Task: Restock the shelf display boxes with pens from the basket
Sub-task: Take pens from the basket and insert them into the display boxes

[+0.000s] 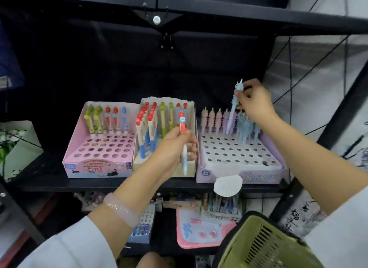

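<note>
Three display boxes stand side by side on a black shelf: a pink box, a cream box and a lilac box. My right hand grips a light-blue unicorn pen by its top, its tip down among the back-row pens of the lilac box. In front of the cream box, my left hand holds a red-capped pen with a pale barrel. A green basket sits at the lower right; its contents are hidden.
The shelf's black frame runs overhead and a slanted post rises on the right. A white round tag hangs off the lilac box's front. The lower shelf holds more pen boxes and a pink-edged tray.
</note>
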A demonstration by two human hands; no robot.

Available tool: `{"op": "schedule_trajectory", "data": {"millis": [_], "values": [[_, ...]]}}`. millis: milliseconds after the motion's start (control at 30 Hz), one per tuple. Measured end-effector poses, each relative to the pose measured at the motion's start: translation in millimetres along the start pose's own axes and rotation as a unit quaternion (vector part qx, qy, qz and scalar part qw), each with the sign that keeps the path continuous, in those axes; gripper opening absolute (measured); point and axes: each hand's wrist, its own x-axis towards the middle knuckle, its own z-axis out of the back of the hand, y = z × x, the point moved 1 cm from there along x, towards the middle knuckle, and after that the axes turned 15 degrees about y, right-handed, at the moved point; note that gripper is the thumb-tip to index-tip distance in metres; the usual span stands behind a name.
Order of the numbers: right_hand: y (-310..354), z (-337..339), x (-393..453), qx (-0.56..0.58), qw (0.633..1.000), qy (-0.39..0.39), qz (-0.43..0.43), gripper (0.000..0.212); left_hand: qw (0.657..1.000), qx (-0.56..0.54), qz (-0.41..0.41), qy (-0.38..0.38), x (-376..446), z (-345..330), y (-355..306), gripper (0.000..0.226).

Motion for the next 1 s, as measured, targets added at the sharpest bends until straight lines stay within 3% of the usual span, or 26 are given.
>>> {"op": "schedule_trajectory", "data": {"millis": [167,267,400,667,867,1000], "values": [[-31.5,20.5,-2.3,-0.102,0.994,-0.003,-0.033,0.024,0.996,0.083,-0.01,0.028,14.5,-11.1,11.7,0.012],[-45.6,26.6,-7.4,-0.175,0.984,-0.005,-0.033,0.025,0.999,0.033,0.015,0.011,22.5,-21.7,14.9,0.009],[-60.6,27.0,-15.0,-0.193,0.98,-0.031,-0.032,0.026,1.0,-0.012,0.019,0.021,27.4,-31.9,14.5,0.015],[-70.2,25.6,-20.9,-0.189,0.981,-0.034,-0.022,0.024,0.997,0.07,-0.014,0.034,23.2,-28.3,19.4,0.018],[-85.5,20.7,-31.6,-0.205,0.977,0.005,-0.052,0.025,0.999,0.036,-0.006,0.013,21.4,-26.1,19.8,0.015],[-90.7,17.8,-29.6,-0.218,0.964,0.098,-0.115,0.025,0.998,0.066,-0.011,0.015,18.9,-21.1,22.7,0.01]]}}
